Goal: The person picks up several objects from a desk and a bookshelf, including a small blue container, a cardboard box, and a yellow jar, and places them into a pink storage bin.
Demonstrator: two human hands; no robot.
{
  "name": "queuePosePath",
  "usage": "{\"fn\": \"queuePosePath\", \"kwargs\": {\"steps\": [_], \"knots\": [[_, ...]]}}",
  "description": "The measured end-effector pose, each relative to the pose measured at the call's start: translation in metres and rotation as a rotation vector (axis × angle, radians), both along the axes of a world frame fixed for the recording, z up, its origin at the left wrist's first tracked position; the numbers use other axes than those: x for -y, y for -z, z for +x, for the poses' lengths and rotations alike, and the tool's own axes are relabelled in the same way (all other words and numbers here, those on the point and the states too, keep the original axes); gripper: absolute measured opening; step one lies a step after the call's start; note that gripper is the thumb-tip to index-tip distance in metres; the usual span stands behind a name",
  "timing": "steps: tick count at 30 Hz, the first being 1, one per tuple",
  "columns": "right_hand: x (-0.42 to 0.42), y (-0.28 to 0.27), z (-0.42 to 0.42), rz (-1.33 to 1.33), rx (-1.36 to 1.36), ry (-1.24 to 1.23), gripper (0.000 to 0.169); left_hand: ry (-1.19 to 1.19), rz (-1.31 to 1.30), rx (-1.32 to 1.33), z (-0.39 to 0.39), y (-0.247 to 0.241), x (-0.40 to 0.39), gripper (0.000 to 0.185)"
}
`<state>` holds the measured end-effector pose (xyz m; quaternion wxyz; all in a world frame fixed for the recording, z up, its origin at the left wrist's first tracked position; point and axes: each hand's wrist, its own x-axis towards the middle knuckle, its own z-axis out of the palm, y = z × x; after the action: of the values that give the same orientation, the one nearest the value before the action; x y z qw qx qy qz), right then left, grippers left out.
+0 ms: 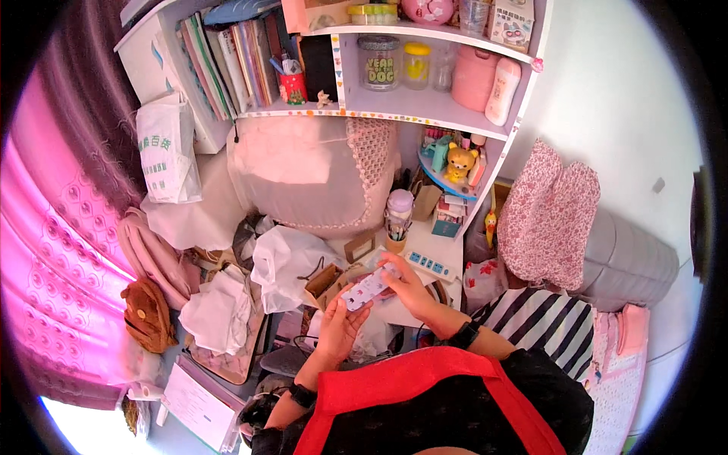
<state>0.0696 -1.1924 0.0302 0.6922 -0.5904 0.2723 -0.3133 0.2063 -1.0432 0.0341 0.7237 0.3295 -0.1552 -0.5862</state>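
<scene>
Between my two hands is a pale, slim oblong case (368, 290) with a small dark and pink pattern, held at a slant over the white desk. My left hand (336, 327) has its fingers at the lower left end. At the upper right end, my right hand (408, 286) grips it with the thumb on top. Just left of the case stands an open brown cardboard box (326, 284). Under my hands lie pinkish items, partly hidden. A white power strip (430, 265) with blue sockets rests on the desk to the right of the case.
Behind the case stands a brush cup (396, 243). White plastic bags (290, 264) crowd the left side. A shelf unit (421, 102) with jars and books rises at the back. A cloth-covered bulky object (310, 176) sits below it. Striped fabric (546, 324) lies right.
</scene>
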Motion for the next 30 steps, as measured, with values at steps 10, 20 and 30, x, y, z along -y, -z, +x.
{"fn": "queuePosePath", "kwargs": {"steps": [10,20,30], "knots": [[0.009,-0.042,-0.014,-0.273,-0.025,-0.148,0.053,0.046,-0.085,-0.132,0.012,-0.021,0.02,0.048],[0.006,-0.034,-0.009,-0.71,-0.235,-0.092,0.049,0.006,0.024,-0.232,0.007,-0.012,0.013,0.037],[0.02,-0.037,-0.008,-0.151,-0.15,-0.351,0.045,-0.04,0.113,0.003,0.047,-0.008,0.003,0.04]]}}
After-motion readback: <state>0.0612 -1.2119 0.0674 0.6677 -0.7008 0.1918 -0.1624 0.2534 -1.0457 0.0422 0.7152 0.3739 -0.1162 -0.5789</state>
